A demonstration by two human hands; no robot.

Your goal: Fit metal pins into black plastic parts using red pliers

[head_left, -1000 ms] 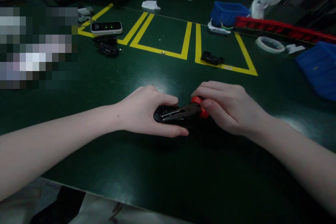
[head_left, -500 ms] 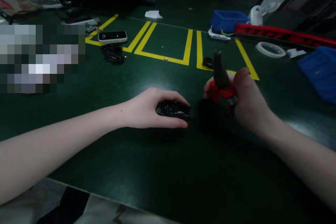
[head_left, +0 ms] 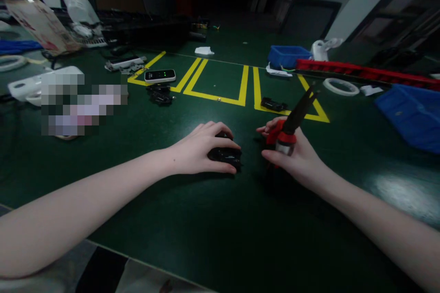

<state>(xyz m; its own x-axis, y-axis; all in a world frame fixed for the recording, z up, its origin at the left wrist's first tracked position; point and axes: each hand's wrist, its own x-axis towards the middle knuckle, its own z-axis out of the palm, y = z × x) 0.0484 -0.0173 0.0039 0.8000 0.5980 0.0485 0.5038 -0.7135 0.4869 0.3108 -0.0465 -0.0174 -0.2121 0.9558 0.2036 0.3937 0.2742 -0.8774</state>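
A small black device (head_left: 225, 154) lies on the green table (head_left: 206, 219), with my left hand (head_left: 202, 149) wrapped over it, thumb on the near side and fingers on the far side. To its right, my right hand (head_left: 292, 149) holds a red-handled tool (head_left: 282, 138) with dark pointed jaws that aim up and to the right. The tool does not touch the device. Beyond my right hand, another black part (head_left: 274, 104) sits on the yellow tape line.
A white-edged device with green lights (head_left: 160, 76) and black cables (head_left: 160, 94) lie back left. Blue bins (head_left: 412, 116), a red strip (head_left: 364, 72) and a tape roll (head_left: 341, 87) are at the right. A bottle (head_left: 37, 18) stands far left.
The view has tilted up. My right hand has come closer to my left hand, and the tool now leans rightward instead of pointing nearly straight up. My left hand still covers the black device.
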